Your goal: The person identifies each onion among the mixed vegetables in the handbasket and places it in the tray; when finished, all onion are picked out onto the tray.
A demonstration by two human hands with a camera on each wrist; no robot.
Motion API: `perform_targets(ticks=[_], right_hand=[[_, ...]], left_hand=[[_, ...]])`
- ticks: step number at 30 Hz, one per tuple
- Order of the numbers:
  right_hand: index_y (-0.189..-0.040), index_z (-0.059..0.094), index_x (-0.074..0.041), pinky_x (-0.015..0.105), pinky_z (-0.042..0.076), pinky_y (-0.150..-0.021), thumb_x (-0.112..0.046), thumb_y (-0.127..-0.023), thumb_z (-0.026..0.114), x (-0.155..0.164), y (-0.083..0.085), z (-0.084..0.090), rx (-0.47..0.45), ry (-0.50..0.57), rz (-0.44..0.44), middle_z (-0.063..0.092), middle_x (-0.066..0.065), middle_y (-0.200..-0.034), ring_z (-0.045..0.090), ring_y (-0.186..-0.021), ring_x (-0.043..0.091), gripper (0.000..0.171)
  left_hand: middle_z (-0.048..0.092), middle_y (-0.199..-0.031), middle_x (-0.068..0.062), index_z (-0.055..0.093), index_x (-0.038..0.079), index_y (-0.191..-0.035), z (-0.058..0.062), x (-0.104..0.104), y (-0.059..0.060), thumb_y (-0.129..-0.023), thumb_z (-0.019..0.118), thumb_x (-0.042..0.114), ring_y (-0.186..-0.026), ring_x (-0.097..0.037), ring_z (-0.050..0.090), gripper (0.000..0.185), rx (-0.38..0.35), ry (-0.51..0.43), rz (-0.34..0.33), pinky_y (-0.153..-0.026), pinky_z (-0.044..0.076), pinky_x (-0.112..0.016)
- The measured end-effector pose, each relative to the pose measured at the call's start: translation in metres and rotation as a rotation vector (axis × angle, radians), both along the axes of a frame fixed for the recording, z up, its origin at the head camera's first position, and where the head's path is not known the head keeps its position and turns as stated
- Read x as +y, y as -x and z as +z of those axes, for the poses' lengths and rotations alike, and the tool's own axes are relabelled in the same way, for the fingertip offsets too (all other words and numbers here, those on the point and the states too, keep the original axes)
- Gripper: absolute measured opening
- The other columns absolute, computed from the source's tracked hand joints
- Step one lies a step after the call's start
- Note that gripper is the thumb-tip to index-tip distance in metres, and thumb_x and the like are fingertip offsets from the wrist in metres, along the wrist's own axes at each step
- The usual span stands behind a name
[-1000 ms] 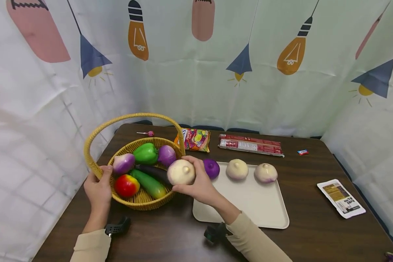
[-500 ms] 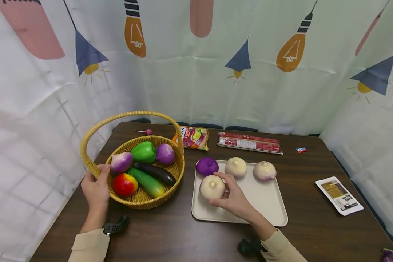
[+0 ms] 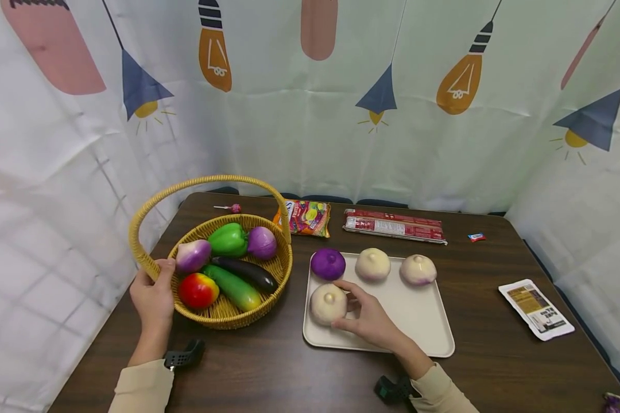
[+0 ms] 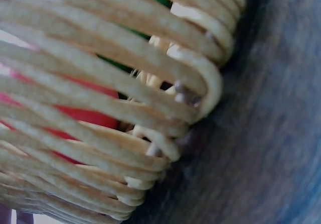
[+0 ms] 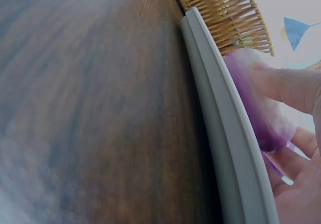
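I see the right hand (image 3: 367,318) pinching a round, cream-coloured toy vegetable with a pointed top (image 3: 328,305) between thumb and fingers. The held piece is at its fingertips, over the near-left part of a white rectangular tray with a raised rim (image 3: 392,327); my right wrist view shows a purple underside just behind that rim, but I cannot tell whether it bears on the tray.

Directly beyond the held piece, near the fingers, sits a deep-purple round vegetable (image 3: 328,264). Farther beyond the hand, I see a plain cream bulb (image 3: 373,264) and, to its right, a cream bulb tinged purple (image 3: 418,271).

Well to the left, the left hand (image 3: 154,295) grips a yellow woven basket with a tall arched handle (image 3: 224,326) at its left side, near the handle's foot. Just right of that hand, inside the basket, lie a red-and-yellow round fruit (image 3: 198,291) and a white-and-purple bulb (image 3: 193,256); farther right are a long green vegetable with a yellow end (image 3: 232,288), a dark, glossy eggplant (image 3: 245,273), a green bell pepper (image 3: 228,240) and a purple onion (image 3: 262,243).
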State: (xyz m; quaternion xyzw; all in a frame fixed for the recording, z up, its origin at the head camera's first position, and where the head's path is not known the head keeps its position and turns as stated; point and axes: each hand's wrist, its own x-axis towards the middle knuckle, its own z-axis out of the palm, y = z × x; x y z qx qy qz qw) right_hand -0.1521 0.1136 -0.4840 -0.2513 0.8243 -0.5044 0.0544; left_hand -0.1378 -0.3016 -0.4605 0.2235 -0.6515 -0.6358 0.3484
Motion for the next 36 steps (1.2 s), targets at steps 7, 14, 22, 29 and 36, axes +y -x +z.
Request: perform_targets(ticks=[7, 14, 22, 29, 36], right_hand=[[-0.139, 0.046, 0.003, 0.045, 0.050, -0.085, -0.004, -0.074, 0.084, -0.005, -0.012, 0.033, -0.014, -0.015, 0.043, 0.057, 0.015, -0.130, 0.060, -0.094, 0.027, 0.075], [-0.137, 0.044, 0.009, 0.057, 0.048, -0.089, 0.002, -0.082, 0.075, 0.001, -0.009, 0.062, 0.013, 0.045, -0.003, 0.051, 0.027, -0.135, 0.057, -0.107, 0.043, 0.064], [-0.128, 0.058, -0.004, 0.038, 0.052, -0.089, -0.006, -0.091, 0.068, -0.052, 0.007, 0.073, 0.073, 0.226, 0.023, 0.061, 0.016, -0.124, 0.060, -0.105, 0.034, 0.038], [-0.125, 0.062, -0.015, 0.028, 0.051, -0.089, -0.019, -0.094, 0.066, -0.151, 0.013, 0.077, 0.012, 0.229, 0.164, 0.062, 0.003, -0.119, 0.059, -0.107, 0.030, 0.032], [-0.130, 0.059, -0.014, 0.024, 0.049, -0.089, -0.022, -0.091, 0.070, -0.218, 0.035, 0.077, -0.063, 0.155, 0.090, 0.058, -0.002, -0.130, 0.058, -0.117, 0.026, 0.041]], left_hand=[[0.059, -0.082, 0.004, 0.067, 0.010, -0.094, 0.000, 0.002, 0.000, -0.089, 0.073, 0.025, -0.080, -0.013, 0.050, 0.017, 0.012, -0.027, 0.005, -0.072, 0.042, -0.017], [0.059, -0.082, 0.004, 0.067, 0.008, -0.094, -0.001, 0.001, 0.001, -0.089, 0.073, 0.023, -0.080, -0.013, 0.050, 0.017, 0.025, -0.034, 0.006, -0.073, 0.041, -0.018], [0.059, -0.085, 0.004, 0.067, 0.009, -0.097, -0.001, 0.003, 0.001, -0.090, 0.072, 0.026, -0.082, -0.014, 0.049, 0.019, -0.001, -0.032, 0.007, -0.075, 0.041, -0.019], [0.056, -0.087, 0.011, 0.065, 0.008, -0.100, -0.004, 0.002, 0.000, -0.094, 0.066, 0.025, -0.083, -0.009, 0.049, 0.018, 0.000, 0.117, 0.033, -0.075, 0.038, -0.020], [0.053, -0.096, 0.010, 0.063, 0.004, -0.104, -0.005, 0.001, -0.002, -0.093, 0.067, 0.025, -0.091, -0.008, 0.049, 0.024, -0.010, 0.128, 0.025, -0.077, 0.038, -0.021]])
